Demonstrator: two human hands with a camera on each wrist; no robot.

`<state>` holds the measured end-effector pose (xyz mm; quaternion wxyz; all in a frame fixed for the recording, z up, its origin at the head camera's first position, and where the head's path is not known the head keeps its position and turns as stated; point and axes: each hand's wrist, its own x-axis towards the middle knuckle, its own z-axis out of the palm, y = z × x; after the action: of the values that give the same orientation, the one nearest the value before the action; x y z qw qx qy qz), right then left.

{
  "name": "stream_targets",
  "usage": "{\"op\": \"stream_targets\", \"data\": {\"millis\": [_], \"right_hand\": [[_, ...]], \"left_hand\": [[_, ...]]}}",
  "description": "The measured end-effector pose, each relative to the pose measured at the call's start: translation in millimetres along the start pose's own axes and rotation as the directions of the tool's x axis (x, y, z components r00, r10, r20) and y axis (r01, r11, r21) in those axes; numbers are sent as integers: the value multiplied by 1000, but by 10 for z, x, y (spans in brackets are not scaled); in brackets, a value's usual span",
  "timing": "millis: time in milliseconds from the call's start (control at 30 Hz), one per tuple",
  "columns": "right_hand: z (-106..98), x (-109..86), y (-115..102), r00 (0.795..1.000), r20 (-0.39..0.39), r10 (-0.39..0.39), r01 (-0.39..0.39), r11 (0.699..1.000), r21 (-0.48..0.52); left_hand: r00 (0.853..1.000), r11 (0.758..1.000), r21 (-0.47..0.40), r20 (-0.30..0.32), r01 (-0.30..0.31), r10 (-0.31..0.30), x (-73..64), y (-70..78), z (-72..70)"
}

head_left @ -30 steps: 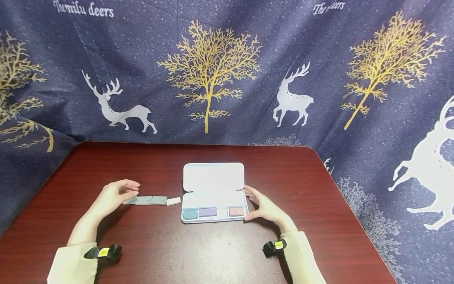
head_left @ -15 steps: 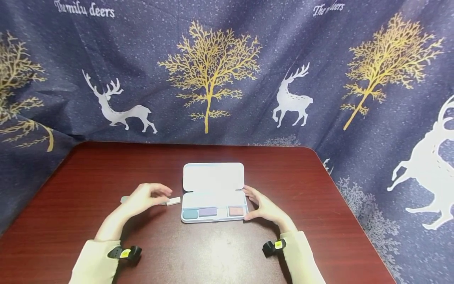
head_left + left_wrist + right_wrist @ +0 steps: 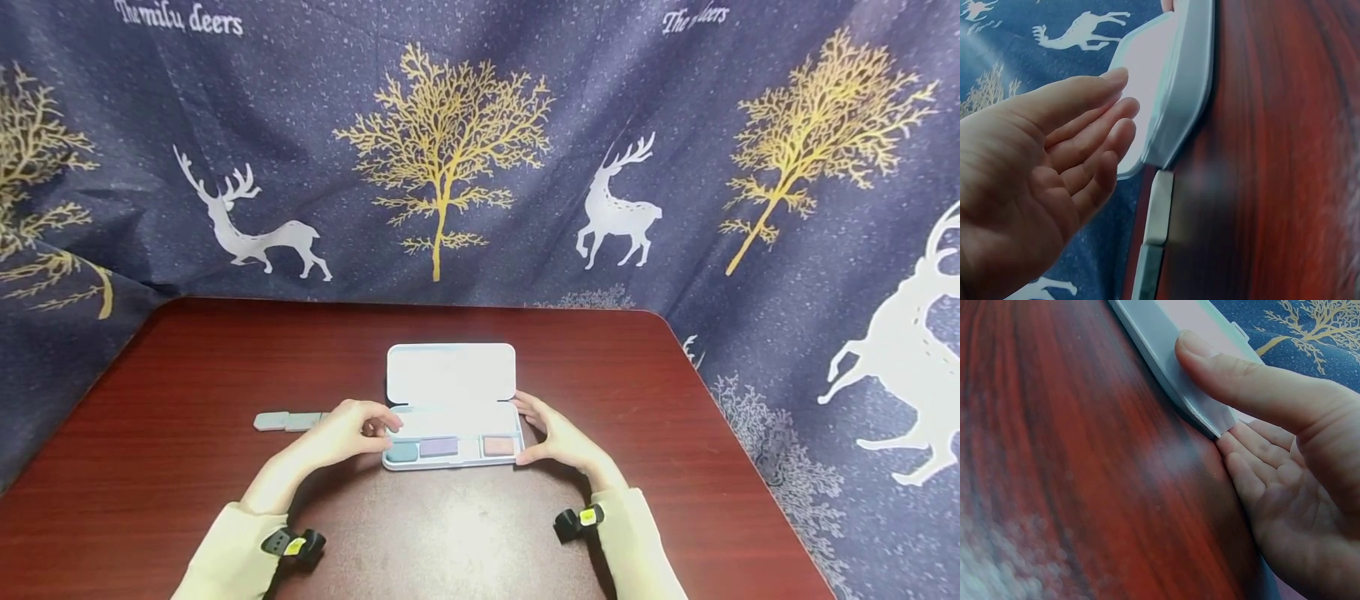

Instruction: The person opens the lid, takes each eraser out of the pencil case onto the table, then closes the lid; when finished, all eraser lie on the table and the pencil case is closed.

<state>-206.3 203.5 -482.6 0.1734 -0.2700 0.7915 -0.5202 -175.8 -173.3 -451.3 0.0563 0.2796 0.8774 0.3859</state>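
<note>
A white hinged case (image 3: pixel 450 418) lies with its lid (image 3: pixel 450 375) raised. Along its front sit a teal block (image 3: pixel 402 452), a purple block (image 3: pixel 438 447) and a pink block (image 3: pixel 498 447). My left hand (image 3: pixel 339 435) hovers at the case's left end, fingers loosely bent; in the left wrist view this hand (image 3: pixel 1041 156) holds nothing. At the opposite end, my right hand (image 3: pixel 558 437) grips the case, its thumb (image 3: pixel 1229 375) on the front edge and the other fingers around the side.
Grey-green flat pieces (image 3: pixel 303 422) lie in a row on the dark red table (image 3: pixel 600 358), left of the case. A small white block (image 3: pixel 1159 209) ends that row beside the case. A patterned blue cloth (image 3: pixel 480 167) hangs behind the table.
My left hand has moved right, from the far end of the row of pieces to the case's left end, uncovering the leftmost pieces. My right hand and the case have stayed put.
</note>
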Motion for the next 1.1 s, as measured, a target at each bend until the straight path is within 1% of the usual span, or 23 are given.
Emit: {"op": "stream_targets", "data": {"millis": [133, 367, 567, 733, 900, 1100], "right_hand": [[-4, -6, -8, 1000, -1, 6, -6, 1000, 0], [-2, 6, -23, 1000, 1, 9, -9, 1000, -6], [-13, 9, -5, 1000, -4, 16, -16, 1000, -9], [-16, 14, 21, 1000, -5, 11, -11, 1000, -11], [-15, 16, 25, 1000, -3, 14, -14, 1000, -4], [-22, 14, 19, 1000, 2, 9, -9, 1000, -10]], "left_hand": [[999, 1000, 6, 33, 7, -7, 46, 47, 52], [997, 998, 59, 72, 14, -18, 82, 95, 99], [995, 999, 40, 95, 29, -32, 73, 106, 111], [995, 999, 27, 95, 29, -32, 68, 109, 122], [994, 999, 9, 94, 48, -49, 63, 109, 144], [994, 999, 11, 97, 53, -54, 66, 121, 157]]}}
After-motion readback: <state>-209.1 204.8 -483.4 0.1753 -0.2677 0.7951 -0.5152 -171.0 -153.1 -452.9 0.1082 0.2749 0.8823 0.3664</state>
